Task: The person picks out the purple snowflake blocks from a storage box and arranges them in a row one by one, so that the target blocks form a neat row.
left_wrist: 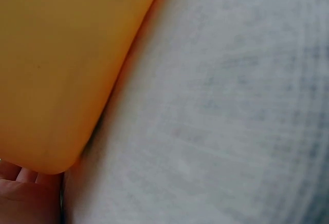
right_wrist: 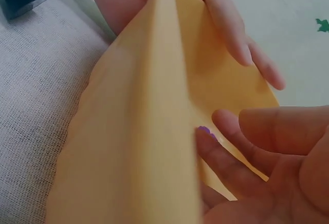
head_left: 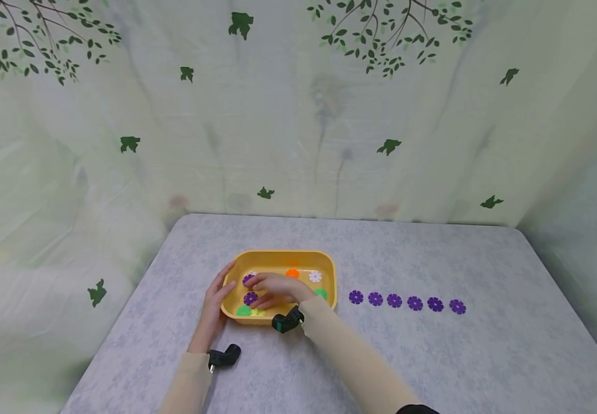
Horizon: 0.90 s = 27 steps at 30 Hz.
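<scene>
A yellow plastic basin (head_left: 288, 253) stands on the table and holds small flower-shaped pieces. My left hand (head_left: 212, 307) grips its left end, thumb over the rim and fingers along the outer wall. My right hand (head_left: 280, 286) reaches inside over the front rim, thumb and fingers spread apart. Its fingertips are right by a purple flower piece (head_left: 248, 280) at the basin's left side; in the right wrist view, a bit of purple flower (right_wrist: 205, 130) shows behind a fingertip. Another purple flower (head_left: 250, 298) lies just below. The left wrist view shows mostly the basin's outer wall (left_wrist: 61, 70).
Also in the basin are an orange piece (head_left: 292, 273), a white flower (head_left: 315, 276), green pieces (head_left: 243, 310) and a yellow piece (head_left: 258, 313). Several purple flowers (head_left: 394, 301) lie in a row on the grey table (head_left: 458, 259) to the right. A leaf-patterned curtain (head_left: 298, 115) hangs behind.
</scene>
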Each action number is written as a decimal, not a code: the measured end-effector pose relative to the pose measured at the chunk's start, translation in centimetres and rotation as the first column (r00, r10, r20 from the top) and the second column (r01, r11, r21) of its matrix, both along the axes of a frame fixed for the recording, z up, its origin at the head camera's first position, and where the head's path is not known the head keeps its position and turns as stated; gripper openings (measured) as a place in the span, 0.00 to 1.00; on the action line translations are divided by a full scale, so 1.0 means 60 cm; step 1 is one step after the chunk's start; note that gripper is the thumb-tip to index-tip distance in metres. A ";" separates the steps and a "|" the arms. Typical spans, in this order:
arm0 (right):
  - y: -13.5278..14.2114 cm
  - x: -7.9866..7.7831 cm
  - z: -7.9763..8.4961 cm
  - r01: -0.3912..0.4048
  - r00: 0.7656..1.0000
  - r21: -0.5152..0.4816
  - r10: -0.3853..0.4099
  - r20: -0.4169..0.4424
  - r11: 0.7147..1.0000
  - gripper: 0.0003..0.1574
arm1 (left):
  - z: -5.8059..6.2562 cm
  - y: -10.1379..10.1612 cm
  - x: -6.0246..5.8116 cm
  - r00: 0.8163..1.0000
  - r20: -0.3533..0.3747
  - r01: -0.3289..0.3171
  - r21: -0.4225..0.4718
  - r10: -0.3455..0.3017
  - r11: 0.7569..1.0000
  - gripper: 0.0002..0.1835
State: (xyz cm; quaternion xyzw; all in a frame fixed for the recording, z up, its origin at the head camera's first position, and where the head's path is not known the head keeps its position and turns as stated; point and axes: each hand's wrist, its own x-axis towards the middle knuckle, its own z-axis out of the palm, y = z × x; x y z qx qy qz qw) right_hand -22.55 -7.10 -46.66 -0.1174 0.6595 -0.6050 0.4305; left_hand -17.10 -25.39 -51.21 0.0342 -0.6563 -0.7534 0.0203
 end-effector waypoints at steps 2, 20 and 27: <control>-0.003 0.000 0.001 -0.025 0.999 0.015 0.026 -0.020 1.000 0.21 | 0.002 -0.001 0.001 1.000 0.004 0.001 0.004 -0.001 1.000 0.26; -0.022 0.002 -0.007 -0.009 0.980 0.162 0.041 -0.194 0.987 0.14 | 0.001 0.003 0.000 1.000 0.018 -0.007 0.019 0.007 1.000 0.26; -0.022 0.007 -0.011 0.041 0.971 0.131 -0.008 -0.240 0.990 0.09 | -0.002 0.001 0.000 1.000 0.014 -0.008 0.005 0.008 1.000 0.26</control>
